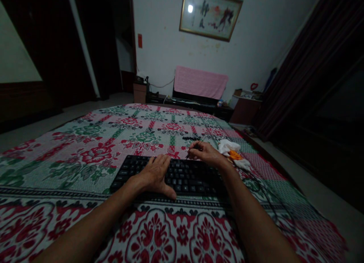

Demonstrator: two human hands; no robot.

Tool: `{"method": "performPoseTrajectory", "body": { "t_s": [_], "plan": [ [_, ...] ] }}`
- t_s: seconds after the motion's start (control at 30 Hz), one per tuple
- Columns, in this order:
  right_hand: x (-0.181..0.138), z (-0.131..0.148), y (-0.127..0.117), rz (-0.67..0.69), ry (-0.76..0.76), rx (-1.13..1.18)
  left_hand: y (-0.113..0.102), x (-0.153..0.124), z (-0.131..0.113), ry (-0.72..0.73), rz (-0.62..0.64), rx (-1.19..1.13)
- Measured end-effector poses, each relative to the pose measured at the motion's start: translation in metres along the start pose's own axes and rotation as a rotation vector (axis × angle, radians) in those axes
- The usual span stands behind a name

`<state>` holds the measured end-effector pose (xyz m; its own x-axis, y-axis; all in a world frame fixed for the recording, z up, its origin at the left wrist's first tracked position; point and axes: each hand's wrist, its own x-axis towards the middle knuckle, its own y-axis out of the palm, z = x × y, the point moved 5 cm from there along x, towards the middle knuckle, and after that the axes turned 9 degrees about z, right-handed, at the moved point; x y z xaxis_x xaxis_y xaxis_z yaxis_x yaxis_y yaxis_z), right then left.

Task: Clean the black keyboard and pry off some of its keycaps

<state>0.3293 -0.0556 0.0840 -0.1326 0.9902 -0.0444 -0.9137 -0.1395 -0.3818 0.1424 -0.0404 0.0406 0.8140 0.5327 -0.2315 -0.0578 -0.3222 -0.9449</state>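
Observation:
A black keyboard lies on the patterned bedspread, its keys facing up. My left hand rests flat across its left half, fingers stretched toward the far edge and thumb spread out at the near edge. Above the far edge, right of the middle, my right hand is closed in a pinch. A thin dark tip shows below its fingers; what it belongs to is too small and dim to name. Just beyond that hand, small black pieces sit in a short row on the bedspread. My right forearm hides part of the keyboard's right end.
White and orange crumpled cloth or tissue lies right of my right hand. A black cable loops over the bedspread on the right. Past the bed, a pink cloth hangs over a dark panel on a low cabinet.

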Motion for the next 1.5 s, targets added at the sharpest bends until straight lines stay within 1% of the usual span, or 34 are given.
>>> {"method": "performPoseTrajectory", "body": {
  "t_s": [0.1,0.37,0.5,0.57,0.83,1.03,1.17,1.23,1.4,1.5],
  "plan": [
    [-0.001,0.004,0.0,-0.01,-0.044,-0.051,0.001,0.001,0.001,0.0,0.001,0.001],
    [0.001,0.002,0.006,0.088,-0.121,-0.193,0.0,-0.001,0.0,0.005,-0.009,-0.013],
    [0.0,0.002,0.007,0.071,-0.161,-0.299,0.002,0.001,0.002,0.01,-0.007,-0.009],
    [0.001,0.001,0.007,0.057,-0.171,-0.313,0.002,0.001,0.002,0.006,-0.001,-0.005],
    [0.006,-0.007,0.009,0.032,-0.172,-0.25,0.001,0.0,0.001,0.006,-0.012,0.001],
    [0.009,-0.005,0.003,-0.01,-0.215,-0.17,0.001,0.0,0.001,0.005,-0.006,-0.007],
    [0.01,-0.003,-0.002,-0.058,-0.208,-0.117,0.001,-0.001,0.001,-0.006,0.002,-0.013],
    [0.011,-0.002,-0.003,-0.047,-0.19,-0.094,0.0,-0.001,0.0,-0.008,0.007,-0.012],
    [0.008,0.0,0.001,0.036,-0.124,-0.066,-0.002,-0.002,-0.001,-0.005,0.009,-0.018],
    [0.007,-0.001,0.003,0.066,-0.119,-0.069,-0.002,-0.002,-0.001,-0.008,0.008,-0.007]
  ]
}}
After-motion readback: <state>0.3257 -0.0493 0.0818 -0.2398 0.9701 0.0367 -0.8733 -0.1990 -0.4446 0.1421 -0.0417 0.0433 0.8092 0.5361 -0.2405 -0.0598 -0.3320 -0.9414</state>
